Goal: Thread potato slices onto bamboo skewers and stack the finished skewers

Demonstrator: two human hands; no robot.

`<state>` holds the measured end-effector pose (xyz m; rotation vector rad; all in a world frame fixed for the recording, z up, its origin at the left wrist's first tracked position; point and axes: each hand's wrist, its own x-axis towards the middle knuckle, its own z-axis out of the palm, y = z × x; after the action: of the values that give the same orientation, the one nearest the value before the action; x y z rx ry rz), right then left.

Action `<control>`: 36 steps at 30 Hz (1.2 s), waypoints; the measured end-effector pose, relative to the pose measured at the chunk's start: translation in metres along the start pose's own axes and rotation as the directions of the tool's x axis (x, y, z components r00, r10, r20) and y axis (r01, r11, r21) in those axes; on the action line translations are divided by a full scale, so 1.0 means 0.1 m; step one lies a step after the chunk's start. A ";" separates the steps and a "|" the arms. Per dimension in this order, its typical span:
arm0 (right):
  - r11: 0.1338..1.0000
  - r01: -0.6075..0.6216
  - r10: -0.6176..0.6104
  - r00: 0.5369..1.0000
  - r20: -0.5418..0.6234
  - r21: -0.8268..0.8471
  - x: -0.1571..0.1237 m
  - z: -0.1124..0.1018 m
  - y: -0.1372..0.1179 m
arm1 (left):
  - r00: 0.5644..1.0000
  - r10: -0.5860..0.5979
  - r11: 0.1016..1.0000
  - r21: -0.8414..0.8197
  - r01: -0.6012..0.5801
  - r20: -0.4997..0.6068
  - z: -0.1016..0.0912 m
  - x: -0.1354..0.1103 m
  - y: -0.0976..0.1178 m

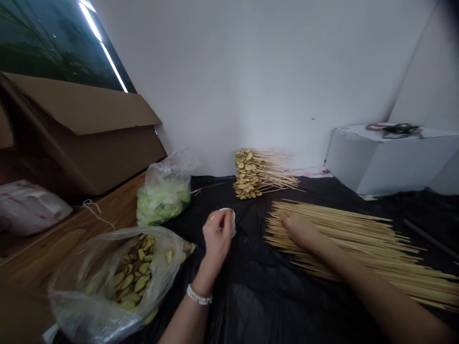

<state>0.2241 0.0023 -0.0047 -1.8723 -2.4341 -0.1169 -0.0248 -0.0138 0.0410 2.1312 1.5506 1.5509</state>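
The thin skewers (362, 239) lie in a broad, loose layer on black sheeting (251, 291), straight and pale straw-coloured, roughly parallel, their ends staggered. They fill the right side of the work area, and the person's right hand (296, 230) reaches over them, fingertips at their near-centre ends. The left hand (218, 236) is curled, fingers bunched, just beside a small white object (234, 224); in this dim, soft view, one cannot tell whether either hand grips anything.

To the left, a clear plastic bag (89, 310) gapes open around yellowish, oval slices (134, 274), some browner at the edges. Near the wall sits a stack of loaded skewers (249, 174), similar rounds crowded at the left, bare sticks fanning right. Wooden desk (124, 203) shows at the left.
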 end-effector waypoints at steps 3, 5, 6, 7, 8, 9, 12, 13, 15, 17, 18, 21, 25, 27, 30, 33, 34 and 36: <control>1.000 0.000 0.000 1.000 0.005 -0.007 0.00 0.01 0.00 | 0.990 -0.120 0.980 0.148 0.130 -0.077 -0.06 0.15 -0.25; 1.000 -0.002 0.002 1.000 0.013 -0.009 -0.01 0.00 0.00 | 0.976 -0.215 0.955 0.203 0.219 -0.039 -0.07 0.18 -0.39; 1.000 -0.002 0.002 1.000 0.018 -0.009 -0.01 -0.01 0.00 | 0.965 -0.263 0.940 0.228 0.255 0.003 -0.07 0.18 -0.44; 1.000 -0.003 0.004 1.000 0.020 -0.010 -0.01 -0.03 -0.01 | 0.951 -0.304 0.927 0.247 0.283 0.052 -0.07 0.18 -0.48; 1.000 -0.008 0.009 1.000 0.020 -0.013 -0.01 -0.05 -0.01 | 0.937 -0.335 0.918 0.258 0.300 0.101 -0.07 0.17 -0.50; 1.000 -0.013 0.013 1.000 0.016 -0.017 -0.02 -0.08 -0.02 | 0.928 -0.345 0.918 0.255 0.304 0.139 -0.07 0.17 -0.50; 1.000 0.006 -0.007 0.999 -0.054 -0.007 -0.04 -0.16 -0.08 | 0.958 -0.253 0.960 0.156 0.231 0.139 -0.06 0.14 -0.41; 1.000 0.028 -0.027 0.995 -0.100 0.008 -0.06 -0.18 -0.11 | 0.975 -0.196 0.977 0.103 0.186 0.107 -0.04 0.12 -0.35; 0.995 0.082 -0.070 0.975 -0.211 0.048 -0.09 -0.20 -0.19 | 0.990 -0.127 0.992 0.009 0.126 0.069 0.03 0.08 -0.23; 0.987 0.142 -0.112 0.949 -0.295 0.081 -0.12 -0.21 -0.26 | 0.984 -0.147 0.979 -0.129 0.159 0.097 0.12 0.02 -0.12; 0.981 0.170 -0.131 0.938 -0.321 0.096 -0.13 -0.22 -0.29 | 0.976 -0.175 0.958 -0.207 0.199 0.128 0.17 -0.02 -0.08; 0.966 0.220 -0.161 0.924 -0.347 0.137 -0.17 -0.23 -0.37 | 0.936 -0.256 0.855 -0.396 0.335 0.240 0.33 -0.13 -0.03; 0.964 0.223 -0.172 0.940 -0.293 0.148 -0.18 -0.25 -0.39 | 0.861 -0.341 0.595 -0.622 0.509 0.378 0.47 -0.23 -0.03; 0.965 0.218 -0.175 0.950 -0.260 0.145 -0.18 -0.25 -0.39 | 0.815 -0.379 0.447 -0.685 0.575 0.437 0.50 -0.26 -0.01; 0.972 0.209 -0.180 0.956 -0.230 0.107 -0.17 -0.24 -0.37 | 0.699 -0.447 0.197 -0.702 0.685 0.558 0.50 -0.25 0.02; 0.981 0.195 -0.186 0.957 -0.224 0.016 -0.18 -0.25 -0.36 | 0.527 -0.444 -0.125 -0.632 0.764 0.725 0.47 -0.22 0.02; 0.981 0.196 -0.194 0.955 -0.224 -0.014 -0.19 -0.26 -0.36 | 0.472 -0.429 -0.208 -0.592 0.778 0.770 0.46 -0.21 0.01; 0.978 0.199 -0.209 0.950 -0.230 -0.067 -0.20 -0.27 -0.37 | 0.376 -0.404 -0.321 -0.514 0.796 0.834 0.45 -0.19 -0.02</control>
<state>0.1935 -0.0291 0.0199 -1.5147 -2.4657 -0.3829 0.0079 -0.0067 0.0061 0.3744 0.7292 0.9861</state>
